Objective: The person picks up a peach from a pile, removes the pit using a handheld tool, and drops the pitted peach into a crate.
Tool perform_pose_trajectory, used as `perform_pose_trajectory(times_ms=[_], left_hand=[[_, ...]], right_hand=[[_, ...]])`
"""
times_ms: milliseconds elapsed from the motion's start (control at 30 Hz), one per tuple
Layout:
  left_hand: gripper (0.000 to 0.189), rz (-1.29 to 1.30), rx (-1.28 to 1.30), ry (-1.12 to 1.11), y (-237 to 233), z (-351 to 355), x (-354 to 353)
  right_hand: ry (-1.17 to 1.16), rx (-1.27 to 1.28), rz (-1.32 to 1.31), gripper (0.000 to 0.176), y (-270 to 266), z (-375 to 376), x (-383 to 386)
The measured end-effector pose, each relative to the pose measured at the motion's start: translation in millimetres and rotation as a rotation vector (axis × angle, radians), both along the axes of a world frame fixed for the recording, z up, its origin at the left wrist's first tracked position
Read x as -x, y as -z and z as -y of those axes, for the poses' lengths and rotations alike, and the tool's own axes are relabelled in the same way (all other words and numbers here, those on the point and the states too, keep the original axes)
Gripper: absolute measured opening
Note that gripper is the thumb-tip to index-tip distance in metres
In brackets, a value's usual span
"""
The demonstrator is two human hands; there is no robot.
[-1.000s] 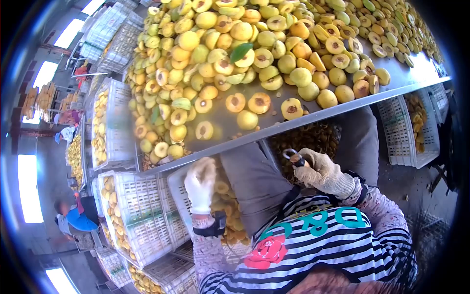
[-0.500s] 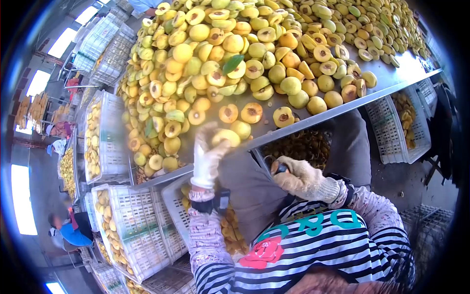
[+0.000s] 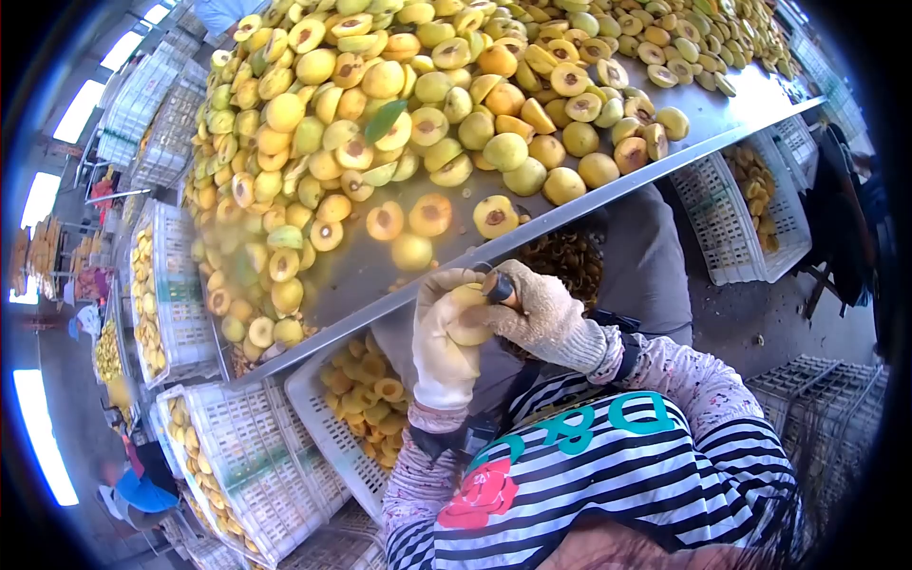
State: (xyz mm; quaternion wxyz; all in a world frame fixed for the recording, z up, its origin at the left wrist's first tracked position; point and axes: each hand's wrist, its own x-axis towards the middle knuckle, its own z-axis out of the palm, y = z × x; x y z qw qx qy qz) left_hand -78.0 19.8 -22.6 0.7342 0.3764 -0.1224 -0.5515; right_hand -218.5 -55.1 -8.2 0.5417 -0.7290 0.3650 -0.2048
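Observation:
My left hand (image 3: 442,351), in a white glove, is closed around a yellow peach half (image 3: 467,321) above my lap, at the near edge of the metal table (image 3: 380,269). My right hand (image 3: 553,318), in a knitted glove, grips a small pitting tool (image 3: 502,288) with a dark-banded wooden handle. A thin curved metal piece shows at the tool's far end, against the fruit; exactly where it touches is hidden. Just beyond my hands lie a whole-looking peach (image 3: 411,252) and cut halves (image 3: 429,215). A large heap of halved peaches (image 3: 380,123) covers much of the table.
At my left, a white crate (image 3: 309,404) holds scooped peach halves (image 3: 366,399). More fruit-filled crates (image 3: 266,465) stand beyond it. Dark scraps (image 3: 570,266) lie under the table edge between my legs. Another crate (image 3: 731,218) sits at right. A person in blue (image 3: 142,489) is far left.
My left hand has drawn back from the table edge with a peach half. My right hand has moved left and up, bringing the tool against the fruit. The view has shifted slightly.

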Motion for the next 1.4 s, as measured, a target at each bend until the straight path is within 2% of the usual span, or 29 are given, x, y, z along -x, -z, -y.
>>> perform_pose_trajectory(times_ms=[67,100,167,200,267,300,367,433,467,600,700,833,933,1000,1033,1133,1233,1333,1400], left_hand=[[0.017,0.036,-0.046,-0.045,4,7,18],[0.016,0.217,-0.042,-0.050,8,9,25],[0.016,0.589,-0.029,-0.059,20,11,33],[0.017,0.627,-0.065,-0.081,22,12,37],[0.019,0.581,0.082,-0.140,30,20,43],[0.020,0.557,0.153,-0.171,32,23,45],[0.024,0.358,0.107,-0.127,24,23,44],[0.027,0.147,-0.017,-0.154,9,26,35],[0.028,0.112,-0.078,-0.173,9,29,28],[0.027,-0.192,-0.052,-0.113,5,32,34],[0.028,-0.209,-0.041,-0.152,9,35,36],[0.028,-0.071,-0.016,-0.194,6,35,41],[0.029,-0.034,0.019,-0.218,3,36,44],[0.031,0.041,0.013,-0.224,-1,38,44],[0.033,0.049,-0.004,-0.216,-2,38,44],[0.038,0.083,-0.048,-0.136,-4,38,43],[0.037,0.148,-0.080,0.022,-5,42,33],[0.032,0.171,-0.140,0.079,-10,43,31],[0.032,0.226,-0.048,0.090,-1,45,29]], right_hand=[[-0.024,0.137,-0.086,0.040,3,10,8],[-0.039,0.202,-0.127,0.042,3,13,12],[-0.055,0.178,-0.152,0.043,0,14,19],[-0.072,0.172,-0.190,0.042,0,14,21],[-0.086,0.146,-0.162,0.038,-9,14,23],[-0.176,0.105,-0.218,0.034,-1,14,25],[-0.244,-0.174,0.074,0.029,-2,17,33],[-0.367,-0.513,0.005,0.032,-17,17,49],[-0.262,-0.541,-0.034,0.037,-16,11,50],[-0.191,-0.549,-0.111,0.048,2,3,44],[-0.200,-0.573,-0.073,0.047,10,0,40],[-0.181,-0.821,-0.080,0.042,11,-1,37],[-0.070,-0.755,0.209,0.041,22,-17,36],[-0.146,-0.721,0.115,0.040,22,-10,35],[-0.182,-0.703,0.070,0.039,23,-5,34],[-0.332,-1.031,0.187,0.040,27,4,42],[-0.342,-1.080,0.130,0.041,34,4,42],[-0.247,-0.667,0.130,0.043,40,-8,37],[-0.264,-0.747,0.177,0.044,41,-9,37]])
